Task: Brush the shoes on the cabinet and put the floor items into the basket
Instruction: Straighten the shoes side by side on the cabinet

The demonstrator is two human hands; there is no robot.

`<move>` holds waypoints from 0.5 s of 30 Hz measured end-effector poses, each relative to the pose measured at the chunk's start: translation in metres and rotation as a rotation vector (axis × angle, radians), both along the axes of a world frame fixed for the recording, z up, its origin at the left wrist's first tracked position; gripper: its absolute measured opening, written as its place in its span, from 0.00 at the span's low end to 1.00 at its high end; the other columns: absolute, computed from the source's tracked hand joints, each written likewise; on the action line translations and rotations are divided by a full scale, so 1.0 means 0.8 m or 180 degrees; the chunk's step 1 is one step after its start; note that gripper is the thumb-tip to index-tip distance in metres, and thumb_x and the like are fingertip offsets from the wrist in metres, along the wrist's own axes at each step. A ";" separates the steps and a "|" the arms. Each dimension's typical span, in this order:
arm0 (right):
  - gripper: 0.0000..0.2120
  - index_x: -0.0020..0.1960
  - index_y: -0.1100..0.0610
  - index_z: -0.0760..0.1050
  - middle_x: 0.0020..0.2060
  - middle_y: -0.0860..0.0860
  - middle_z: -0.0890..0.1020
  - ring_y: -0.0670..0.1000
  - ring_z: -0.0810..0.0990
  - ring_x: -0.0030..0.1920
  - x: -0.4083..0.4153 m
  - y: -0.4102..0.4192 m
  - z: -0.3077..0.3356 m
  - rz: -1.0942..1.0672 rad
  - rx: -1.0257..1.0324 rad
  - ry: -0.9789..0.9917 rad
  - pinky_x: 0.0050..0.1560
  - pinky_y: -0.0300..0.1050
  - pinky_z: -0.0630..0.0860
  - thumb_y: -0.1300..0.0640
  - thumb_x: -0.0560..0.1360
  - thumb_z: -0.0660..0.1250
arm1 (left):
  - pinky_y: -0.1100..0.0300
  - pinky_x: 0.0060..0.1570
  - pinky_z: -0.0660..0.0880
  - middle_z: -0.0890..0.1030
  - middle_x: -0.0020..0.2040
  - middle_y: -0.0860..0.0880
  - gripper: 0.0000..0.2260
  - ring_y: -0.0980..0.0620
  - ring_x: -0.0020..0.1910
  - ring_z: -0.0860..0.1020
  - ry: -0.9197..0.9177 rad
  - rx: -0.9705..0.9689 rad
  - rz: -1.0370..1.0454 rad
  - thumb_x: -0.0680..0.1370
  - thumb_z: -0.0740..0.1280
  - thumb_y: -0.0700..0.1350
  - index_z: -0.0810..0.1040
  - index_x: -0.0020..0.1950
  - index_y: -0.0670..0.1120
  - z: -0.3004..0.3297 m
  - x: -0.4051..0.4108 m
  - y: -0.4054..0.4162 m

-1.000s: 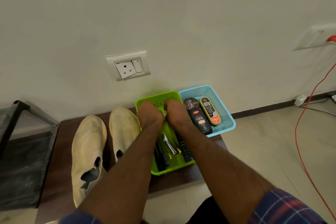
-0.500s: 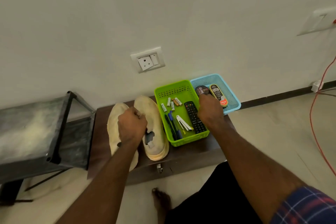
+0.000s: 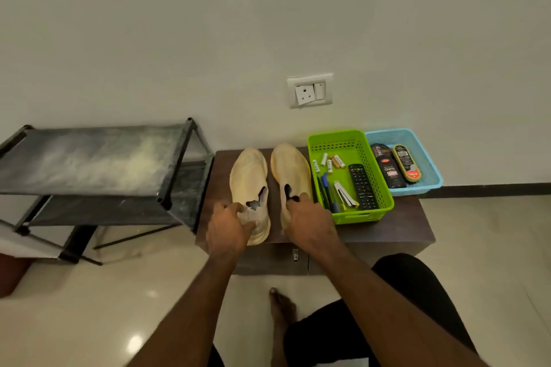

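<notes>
- The left shoe point(image 3: 250, 185) is gripped at its heel by the left hand point(image 3: 228, 228) on the cabinet point(image 3: 396, 226).
- The right shoe point(image 3: 290, 171) is held at its collar by the right hand point(image 3: 310, 225), just beside the green basket point(image 3: 376, 188).

- A low dark brown cabinet point(image 3: 396, 226) stands against the wall.
- Two cream shoes lie on it side by side, toes to the wall: left shoe point(image 3: 248, 179), right shoe point(image 3: 290, 171).
- A green basket point(image 3: 362, 214) sits just beside the right shoe.
- A blue basket point(image 3: 429, 170) touches the green one, overhanging the cabinet's far right corner.
</notes>
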State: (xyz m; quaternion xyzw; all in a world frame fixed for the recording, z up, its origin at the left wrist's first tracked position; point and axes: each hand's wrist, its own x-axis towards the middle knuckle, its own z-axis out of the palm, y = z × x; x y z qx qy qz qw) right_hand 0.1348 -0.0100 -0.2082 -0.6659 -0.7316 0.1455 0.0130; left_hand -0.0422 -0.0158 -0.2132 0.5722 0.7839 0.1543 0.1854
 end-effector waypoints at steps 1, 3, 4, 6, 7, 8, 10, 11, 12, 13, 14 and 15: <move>0.25 0.66 0.51 0.71 0.63 0.55 0.71 0.60 0.80 0.56 -0.001 0.000 -0.007 -0.0055 -0.0050 0.0038 0.51 0.52 0.78 0.46 0.72 0.72 | 0.55 0.51 0.73 0.73 0.64 0.47 0.19 0.43 0.57 0.79 -0.0107 -0.0063 0.0010 0.71 0.78 0.51 0.82 0.61 0.51 -0.004 0.000 -0.002; 0.22 0.66 0.51 0.71 0.61 0.57 0.73 0.61 0.81 0.55 -0.003 0.001 -0.015 -0.0203 -0.0077 0.0091 0.51 0.52 0.78 0.52 0.73 0.70 | 0.55 0.52 0.73 0.74 0.65 0.46 0.21 0.42 0.59 0.79 -0.0320 -0.0114 -0.0087 0.71 0.78 0.48 0.81 0.63 0.50 -0.012 0.001 -0.003; 0.20 0.65 0.51 0.72 0.59 0.57 0.74 0.61 0.81 0.54 -0.004 0.003 -0.019 -0.0256 -0.0052 0.0097 0.51 0.51 0.78 0.53 0.73 0.69 | 0.56 0.51 0.72 0.74 0.64 0.46 0.21 0.42 0.58 0.78 -0.0404 -0.0113 -0.0140 0.72 0.78 0.46 0.80 0.64 0.50 -0.016 0.003 -0.004; 0.18 0.64 0.51 0.74 0.55 0.57 0.77 0.61 0.82 0.52 -0.008 0.006 -0.024 -0.0272 0.0044 0.0053 0.50 0.51 0.78 0.55 0.74 0.67 | 0.57 0.49 0.72 0.76 0.61 0.46 0.20 0.42 0.58 0.79 -0.0573 0.0022 -0.0153 0.72 0.76 0.43 0.79 0.64 0.51 -0.019 0.005 -0.005; 0.17 0.63 0.51 0.74 0.54 0.56 0.79 0.60 0.82 0.51 -0.010 0.008 -0.027 -0.0291 0.0087 0.0030 0.49 0.51 0.78 0.56 0.74 0.66 | 0.55 0.50 0.74 0.77 0.60 0.46 0.20 0.42 0.57 0.80 -0.0616 0.0125 -0.0165 0.73 0.75 0.41 0.77 0.64 0.52 -0.020 0.006 -0.005; 0.17 0.63 0.50 0.75 0.53 0.56 0.80 0.60 0.82 0.51 -0.012 0.011 -0.029 -0.0316 0.0127 0.0030 0.49 0.51 0.78 0.57 0.74 0.65 | 0.52 0.51 0.76 0.78 0.60 0.47 0.20 0.42 0.57 0.80 -0.0578 0.0199 -0.0209 0.75 0.72 0.40 0.76 0.65 0.53 -0.019 0.007 -0.006; 0.16 0.62 0.50 0.76 0.53 0.55 0.82 0.60 0.83 0.51 -0.017 0.013 -0.029 -0.0348 0.0190 0.0104 0.49 0.51 0.78 0.58 0.75 0.65 | 0.47 0.55 0.77 0.79 0.61 0.47 0.20 0.40 0.58 0.80 -0.0356 0.0162 -0.0398 0.79 0.64 0.38 0.74 0.68 0.55 -0.018 0.010 -0.004; 0.16 0.62 0.51 0.76 0.53 0.56 0.83 0.60 0.83 0.52 -0.021 0.013 -0.026 -0.0351 0.0213 0.0158 0.50 0.51 0.78 0.57 0.75 0.65 | 0.47 0.56 0.78 0.79 0.60 0.46 0.19 0.39 0.58 0.80 -0.0252 0.0125 -0.0456 0.80 0.61 0.38 0.74 0.68 0.54 -0.018 0.009 -0.002; 0.15 0.61 0.52 0.77 0.52 0.56 0.83 0.61 0.83 0.52 -0.025 0.012 -0.022 -0.0351 0.0247 0.0219 0.50 0.51 0.78 0.57 0.75 0.66 | 0.46 0.56 0.78 0.80 0.59 0.45 0.16 0.39 0.58 0.81 -0.0192 0.0096 -0.0459 0.81 0.60 0.39 0.75 0.67 0.53 -0.017 0.008 0.001; 0.14 0.60 0.53 0.77 0.52 0.57 0.83 0.61 0.83 0.52 -0.028 0.010 -0.017 -0.0350 0.0293 0.0273 0.49 0.52 0.77 0.57 0.74 0.66 | 0.47 0.55 0.79 0.80 0.58 0.45 0.14 0.40 0.58 0.81 -0.0178 0.0108 -0.0412 0.82 0.60 0.40 0.76 0.65 0.51 -0.015 0.007 0.003; 0.13 0.59 0.54 0.77 0.52 0.57 0.83 0.62 0.82 0.52 -0.030 0.009 -0.012 -0.0342 0.0348 0.0326 0.49 0.52 0.77 0.58 0.74 0.66 | 0.48 0.53 0.79 0.81 0.57 0.44 0.12 0.40 0.57 0.81 -0.0207 0.0148 -0.0342 0.82 0.60 0.41 0.76 0.63 0.50 -0.013 0.007 0.006; 0.12 0.58 0.55 0.77 0.51 0.58 0.83 0.62 0.82 0.52 -0.031 0.007 -0.006 -0.0319 0.0390 0.0370 0.49 0.52 0.76 0.58 0.74 0.67 | 0.50 0.50 0.79 0.81 0.56 0.43 0.11 0.41 0.57 0.81 -0.0284 0.0199 -0.0243 0.82 0.61 0.42 0.76 0.62 0.49 -0.009 0.005 0.007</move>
